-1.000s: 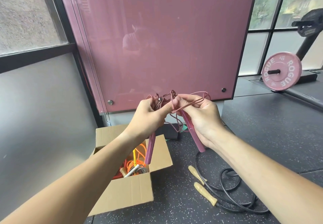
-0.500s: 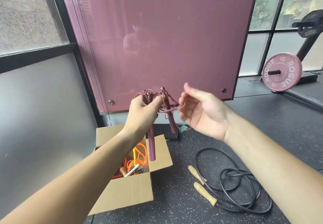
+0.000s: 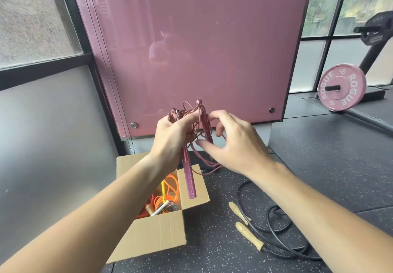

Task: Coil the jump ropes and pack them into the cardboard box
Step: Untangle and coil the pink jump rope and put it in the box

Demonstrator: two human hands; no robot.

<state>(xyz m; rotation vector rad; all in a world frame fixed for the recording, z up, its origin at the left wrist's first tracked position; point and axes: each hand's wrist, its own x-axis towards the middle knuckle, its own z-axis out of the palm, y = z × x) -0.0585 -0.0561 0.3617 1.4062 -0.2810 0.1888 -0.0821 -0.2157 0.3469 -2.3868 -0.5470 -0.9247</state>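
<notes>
I hold a pink jump rope (image 3: 188,174) bunched in loops in front of me, above the open cardboard box (image 3: 157,235). My left hand (image 3: 170,136) grips the bundle near its top, and one pink handle hangs down from it over the box flap. My right hand (image 3: 238,145) is at the bundle's right side, thumb and curled fingers around the hanging loops. Inside the box lie an orange rope (image 3: 168,196) and other coiled ropes. A black rope with wooden handles (image 3: 248,234) lies loose on the floor to the right of the box.
A pink glass panel (image 3: 191,49) stands right behind the box, with a frosted window wall to the left. A pink weight plate (image 3: 341,89) on a bar rests at the far right. The floor is dark speckled rubber.
My right hand let go of the pink rope and opened to the side, then came back to the bundle and closed around its loops. My left hand kept its hold throughout.
</notes>
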